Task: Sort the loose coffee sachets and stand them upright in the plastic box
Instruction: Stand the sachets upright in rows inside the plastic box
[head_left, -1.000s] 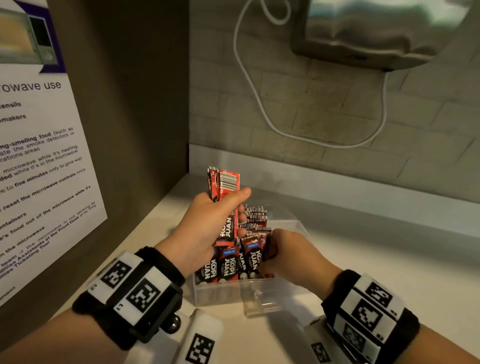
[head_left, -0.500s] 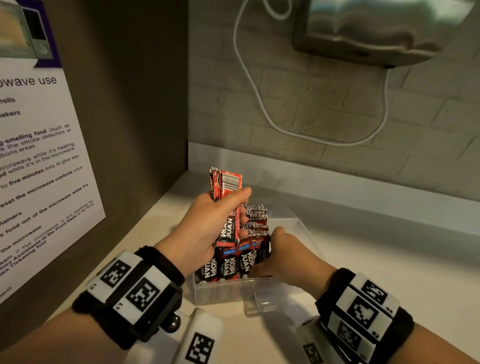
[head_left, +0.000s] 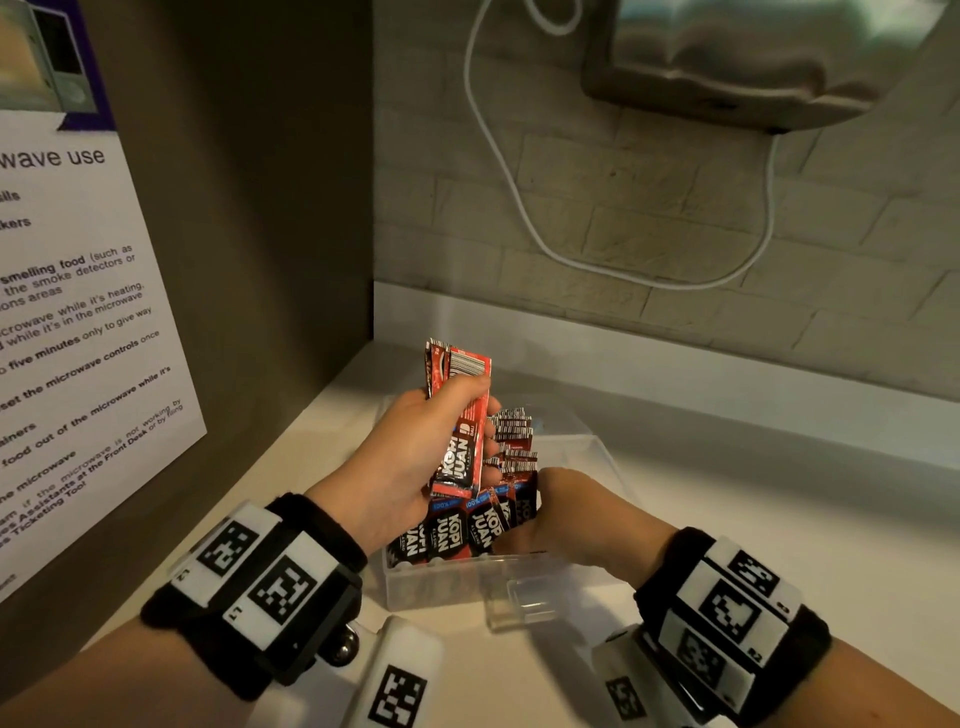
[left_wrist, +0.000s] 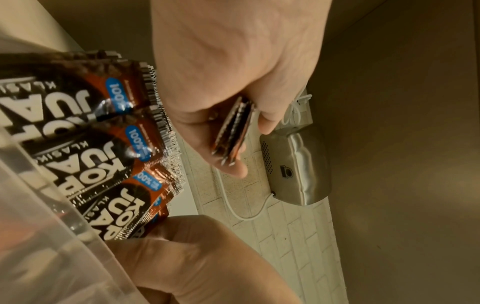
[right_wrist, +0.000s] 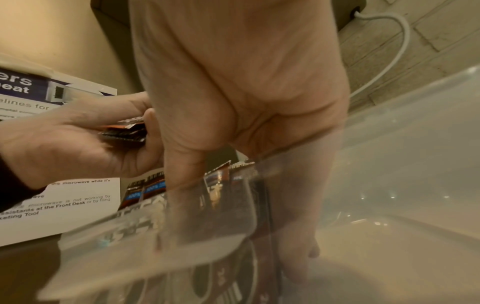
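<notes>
The left hand (head_left: 410, 467) is gripping a small bundle of coffee sachets (head_left: 460, 410) above the near left part of the clear plastic box (head_left: 447, 587), thumb lying across the front of the red wrapper and the fingers (left_wrist: 267, 121) curled round the back, so the bundle is standing roughly upright with its barcode end on top. The right hand (head_left: 587, 514) is reaching down into the box, its straight fingers (right_wrist: 298, 267) pressing flat against the side of a row of sachets (head_left: 467, 525) that are already standing in the box's left half, printed faces toward the camera. The box is sitting on the white tabletop (head_left: 779, 519) near the corner, with a microwave notice (head_left: 78, 322) on the left wall and a metal wall unit (head_left: 753, 57) with a white cable (head_left: 498, 171) above.
</notes>
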